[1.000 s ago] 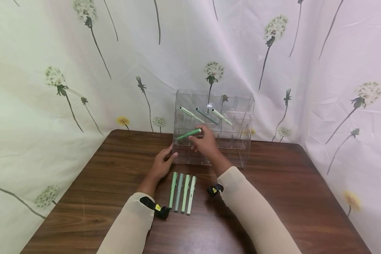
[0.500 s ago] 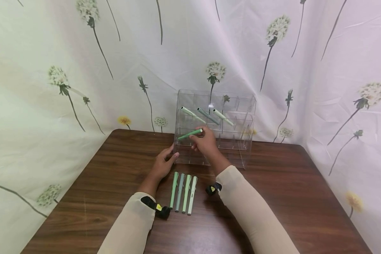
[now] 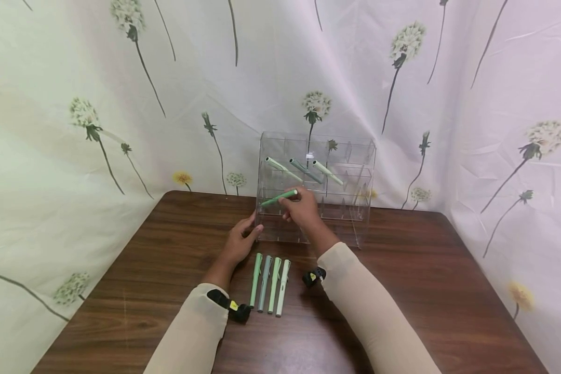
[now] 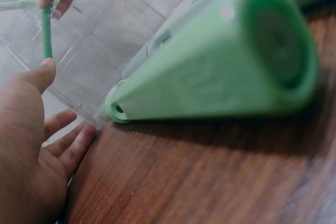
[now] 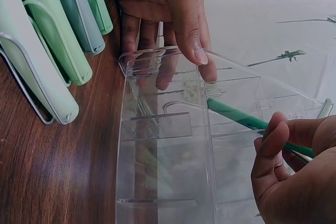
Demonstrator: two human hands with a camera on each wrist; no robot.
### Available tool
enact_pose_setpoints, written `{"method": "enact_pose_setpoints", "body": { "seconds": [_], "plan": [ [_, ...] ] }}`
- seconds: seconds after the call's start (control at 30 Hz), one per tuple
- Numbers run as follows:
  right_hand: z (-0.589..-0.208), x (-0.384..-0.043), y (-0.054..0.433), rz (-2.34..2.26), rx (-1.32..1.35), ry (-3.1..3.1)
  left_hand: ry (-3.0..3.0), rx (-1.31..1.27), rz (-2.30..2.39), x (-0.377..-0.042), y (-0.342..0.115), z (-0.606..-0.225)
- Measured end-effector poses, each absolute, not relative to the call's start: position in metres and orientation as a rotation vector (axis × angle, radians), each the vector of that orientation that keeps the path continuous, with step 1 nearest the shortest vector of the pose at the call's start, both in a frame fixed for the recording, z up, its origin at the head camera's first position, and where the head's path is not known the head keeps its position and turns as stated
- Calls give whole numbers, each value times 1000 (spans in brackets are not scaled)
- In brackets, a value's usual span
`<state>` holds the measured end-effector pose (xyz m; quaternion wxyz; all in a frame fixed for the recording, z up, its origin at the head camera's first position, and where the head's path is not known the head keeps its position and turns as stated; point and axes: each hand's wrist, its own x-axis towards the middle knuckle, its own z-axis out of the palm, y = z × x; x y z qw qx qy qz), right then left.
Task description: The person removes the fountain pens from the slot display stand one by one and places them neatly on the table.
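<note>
Your right hand (image 3: 304,210) pinches the green pen (image 3: 273,200) between thumb and fingers, in front of the left part of the clear rack (image 3: 337,209). That pen is tilted, its left end lower and near the rack's left side; you cannot tell from here whether the tip sits inside a compartment. Your left hand (image 3: 240,241) touches the rack's left side, thumb at the front edge and the other fingers fairly straight along the outside. Above your right hand, three pens lean in the rack, upper ends to the left: a pale one (image 3: 282,169), a blue-grey one (image 3: 305,171) and another pale one (image 3: 327,172). On the table (image 3: 402,270) in front of the rack, between your forearms, four more lie side by side with their clips toward the rack: from left to right, mid-green (image 3: 255,280), blue-grey (image 3: 264,284), light green (image 3: 274,285) and whitish green (image 3: 283,288). Behind the rack hangs a flower-printed curtain (image 3: 168,156).
</note>
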<state>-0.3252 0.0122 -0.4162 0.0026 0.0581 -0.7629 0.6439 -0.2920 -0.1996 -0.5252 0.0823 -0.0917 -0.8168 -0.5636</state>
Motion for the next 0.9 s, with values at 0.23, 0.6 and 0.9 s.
{"method": "enact_pose_setpoints", "body": {
  "seconds": [0.23, 0.6, 0.9],
  "plan": [
    [-415, -324, 14, 2021, 208, -2379, -2444, -273, -1691, -292, -200, -525],
    [-412, -324, 20, 2039, 213, -2325, -2450, -276, -1680, -291, -200, -524],
    [-412, -325, 30, 2020, 298, -2257, -2448, -277, -1675, -292, -200, -525]
  ]
}}
